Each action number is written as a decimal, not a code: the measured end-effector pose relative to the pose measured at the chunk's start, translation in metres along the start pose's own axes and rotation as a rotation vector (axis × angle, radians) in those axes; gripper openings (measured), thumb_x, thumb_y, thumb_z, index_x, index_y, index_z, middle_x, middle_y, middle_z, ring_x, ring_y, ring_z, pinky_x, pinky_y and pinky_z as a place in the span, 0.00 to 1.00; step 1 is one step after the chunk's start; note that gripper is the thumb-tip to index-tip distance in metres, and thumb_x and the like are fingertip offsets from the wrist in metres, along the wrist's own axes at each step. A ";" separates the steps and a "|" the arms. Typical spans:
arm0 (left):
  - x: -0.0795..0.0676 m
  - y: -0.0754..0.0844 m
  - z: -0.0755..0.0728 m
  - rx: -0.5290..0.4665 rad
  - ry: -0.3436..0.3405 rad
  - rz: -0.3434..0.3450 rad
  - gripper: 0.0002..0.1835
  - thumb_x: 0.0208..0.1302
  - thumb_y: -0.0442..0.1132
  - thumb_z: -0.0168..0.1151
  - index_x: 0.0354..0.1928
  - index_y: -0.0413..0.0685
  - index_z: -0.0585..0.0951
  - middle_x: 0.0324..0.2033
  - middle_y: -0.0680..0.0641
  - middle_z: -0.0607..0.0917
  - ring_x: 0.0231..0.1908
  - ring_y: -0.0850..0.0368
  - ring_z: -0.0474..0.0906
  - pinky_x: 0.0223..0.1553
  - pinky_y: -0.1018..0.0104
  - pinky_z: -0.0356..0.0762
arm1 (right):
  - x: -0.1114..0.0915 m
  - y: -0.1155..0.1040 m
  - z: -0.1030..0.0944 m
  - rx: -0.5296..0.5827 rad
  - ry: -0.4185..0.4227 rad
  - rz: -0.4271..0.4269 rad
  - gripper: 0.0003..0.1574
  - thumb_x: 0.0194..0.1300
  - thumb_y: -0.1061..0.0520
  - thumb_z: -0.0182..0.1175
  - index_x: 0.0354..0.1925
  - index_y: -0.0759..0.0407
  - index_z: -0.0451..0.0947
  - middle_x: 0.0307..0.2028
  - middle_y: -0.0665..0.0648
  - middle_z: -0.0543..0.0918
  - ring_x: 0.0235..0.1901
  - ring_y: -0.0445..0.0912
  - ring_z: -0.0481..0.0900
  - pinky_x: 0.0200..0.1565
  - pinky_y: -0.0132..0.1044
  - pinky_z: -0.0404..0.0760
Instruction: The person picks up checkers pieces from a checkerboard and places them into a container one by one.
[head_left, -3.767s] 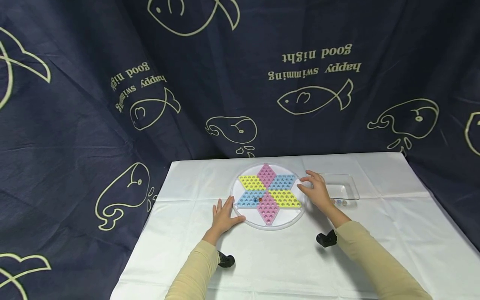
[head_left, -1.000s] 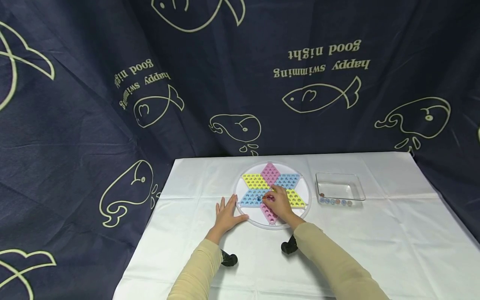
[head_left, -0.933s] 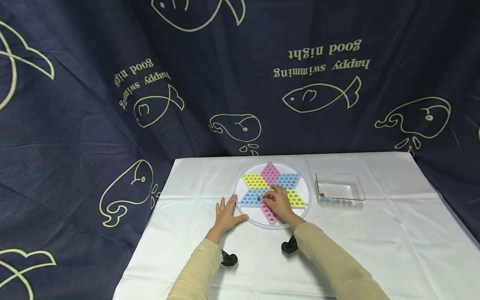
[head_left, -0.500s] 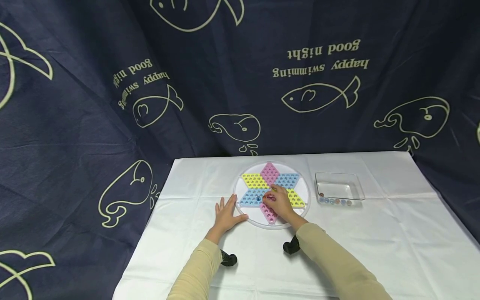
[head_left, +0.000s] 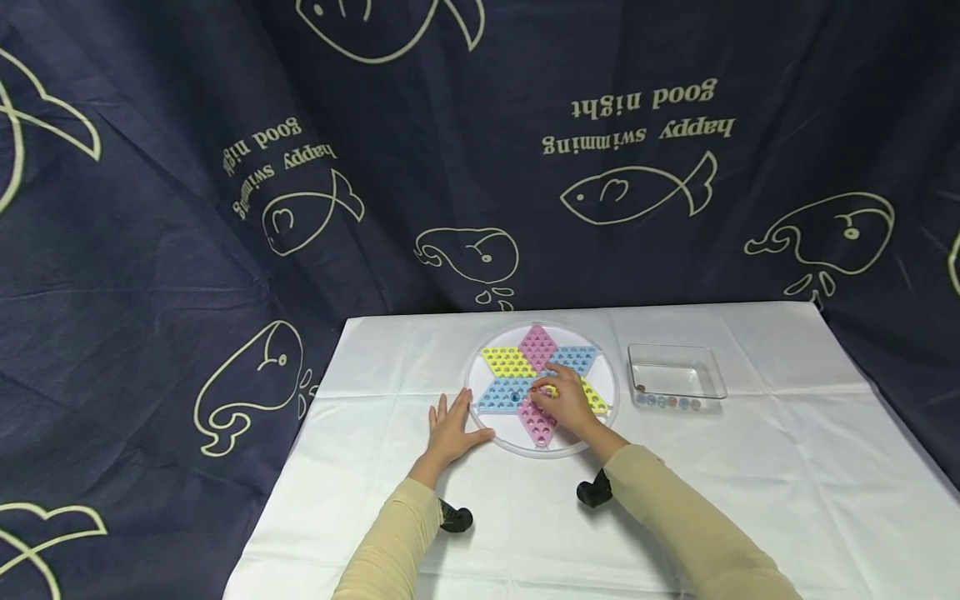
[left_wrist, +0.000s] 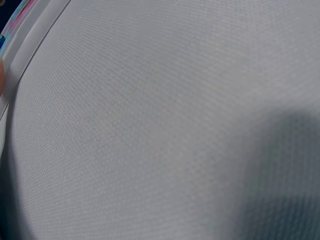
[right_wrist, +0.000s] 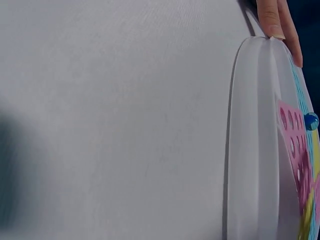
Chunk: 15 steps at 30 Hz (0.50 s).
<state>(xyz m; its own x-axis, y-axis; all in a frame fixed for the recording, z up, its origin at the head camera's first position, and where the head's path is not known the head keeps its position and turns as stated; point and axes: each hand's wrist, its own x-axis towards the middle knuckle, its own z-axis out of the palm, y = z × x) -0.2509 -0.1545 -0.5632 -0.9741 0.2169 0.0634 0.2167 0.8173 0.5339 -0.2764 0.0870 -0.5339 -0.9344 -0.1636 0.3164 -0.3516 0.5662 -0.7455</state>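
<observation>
A round white Chinese checkers board (head_left: 497, 429) with a pink, yellow and blue star lies on the cloth. My right hand (head_left: 566, 404) is over the star near its middle and pinches a small reddish marble (head_left: 534, 389) between thumb and finger. Left of it, a blue marble (head_left: 515, 397) sits in the blue section; the same blue marble (right_wrist: 311, 121) shows in the right wrist view. My left hand (head_left: 447, 432) has its fingers spread, resting at the board's left rim. In the right wrist view, left-hand fingers (right_wrist: 272, 22) touch that rim (right_wrist: 255, 100).
A clear plastic box (head_left: 678, 371) stands right of the board, with several marbles (head_left: 667, 402) along its front side. White cloth (head_left: 525, 533) covers the table. A dark blue curtain (head_left: 450, 150) with fish drawings hangs behind. A black wrist device (head_left: 596, 490) sits below each hand.
My right hand came from beside the clear box to the board and took hold of the reddish marble. In the last half second it shifted slightly right and away with it. The left hand stayed.
</observation>
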 end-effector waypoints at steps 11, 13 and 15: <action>0.001 -0.001 0.002 0.007 -0.004 -0.006 0.50 0.49 0.60 0.65 0.69 0.44 0.57 0.68 0.42 0.58 0.67 0.31 0.40 0.64 0.37 0.32 | -0.004 0.003 -0.019 0.004 -0.007 0.014 0.10 0.53 0.58 0.66 0.34 0.63 0.81 0.58 0.70 0.69 0.62 0.69 0.56 0.62 0.64 0.49; 0.001 -0.001 0.002 0.007 -0.008 -0.015 0.49 0.49 0.59 0.65 0.69 0.45 0.56 0.68 0.43 0.57 0.67 0.32 0.40 0.65 0.38 0.32 | -0.004 0.005 -0.024 0.009 -0.010 0.009 0.10 0.53 0.59 0.65 0.34 0.64 0.81 0.58 0.71 0.68 0.62 0.69 0.55 0.62 0.65 0.49; 0.002 -0.001 0.003 0.005 -0.004 -0.013 0.49 0.49 0.59 0.65 0.69 0.45 0.57 0.68 0.43 0.58 0.67 0.32 0.40 0.65 0.38 0.32 | -0.003 0.007 -0.029 0.005 -0.004 0.000 0.09 0.53 0.59 0.65 0.34 0.64 0.81 0.58 0.71 0.68 0.61 0.68 0.56 0.62 0.64 0.50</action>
<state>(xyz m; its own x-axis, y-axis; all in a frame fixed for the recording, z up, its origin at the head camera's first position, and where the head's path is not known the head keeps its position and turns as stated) -0.2526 -0.1535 -0.5662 -0.9767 0.2082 0.0525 0.2039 0.8230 0.5301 -0.2743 0.1151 -0.5234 -0.9346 -0.1666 0.3142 -0.3518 0.5620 -0.7486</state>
